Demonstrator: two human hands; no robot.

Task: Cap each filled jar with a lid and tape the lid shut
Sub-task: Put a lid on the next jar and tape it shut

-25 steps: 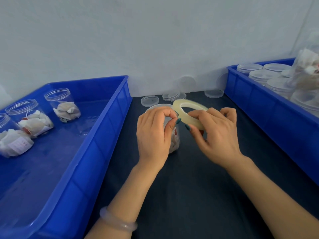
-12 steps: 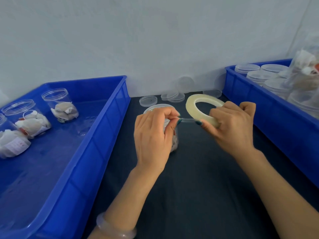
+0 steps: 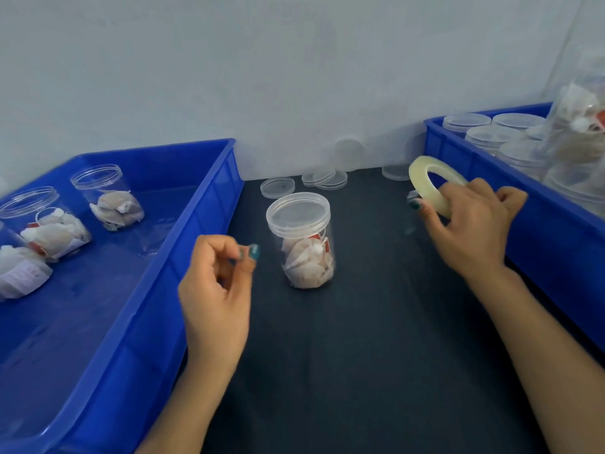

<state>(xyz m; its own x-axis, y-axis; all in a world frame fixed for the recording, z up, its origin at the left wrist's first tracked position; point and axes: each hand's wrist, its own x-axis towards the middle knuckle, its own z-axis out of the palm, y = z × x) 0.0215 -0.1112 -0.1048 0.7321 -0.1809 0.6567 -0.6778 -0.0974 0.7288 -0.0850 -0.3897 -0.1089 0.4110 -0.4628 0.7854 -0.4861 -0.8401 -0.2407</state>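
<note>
Your left hand point(image 3: 214, 290), at the capped jar's point(image 3: 306, 250) 8 o'clock, pinches thumb to forefinger, contents blurred; your right hand point(image 3: 471, 231), at 2, grips the roll point(image 3: 421, 183).

**A:** Where are we, then?

**B:** It looks like a small packing station, workshop-style. A dark surface point(image 3: 360, 322) runs up to a bare white wall point(image 3: 294, 77), with a big blue plastic bin on the left point(image 3: 157, 165) and another on the right point(image 3: 556, 250).

**A:** And the stock gives it away?

**B:** It does. Open jars point(image 3: 39, 221) of paper sachets point(image 3: 114, 208) stand in the left bin, and capped jars point(image 3: 491, 136) crowd the right one. Loose lids point(image 3: 324, 178) lie along the wall, one capped jar point(image 3: 302, 240) stands mid-surface, and there's a tape roll point(image 3: 429, 185) beside the right bin. This is batch work.
</note>
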